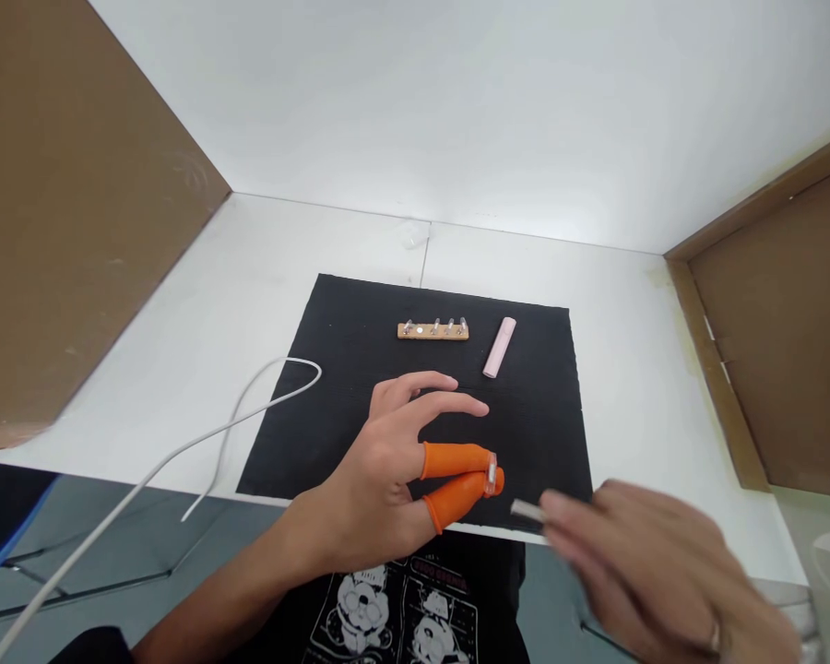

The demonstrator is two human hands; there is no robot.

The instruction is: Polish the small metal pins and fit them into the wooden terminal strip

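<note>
Pinching a small clear part (pixel 491 472) between capped thumb and forefinger, my left hand (pixel 387 461) holds it over the mat's (pixel 318 443) near edge. My right hand (pixel 657 572), blurred, clasps a thin metal tool (pixel 526 509) just beside it. I judge a knock from the tool could flick the part off the counter (pixel 214 304). Farther back lie a pin strip (pixel 432 330), a pink tube (pixel 499 347) and a cable (pixel 316 371). Brown boards (pixel 76 212) flank white walls.

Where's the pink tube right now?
In the head view the pink tube lies on the black mat, right of centre toward its far edge, just right of the wooden pin strip and beyond the left hand.
</note>
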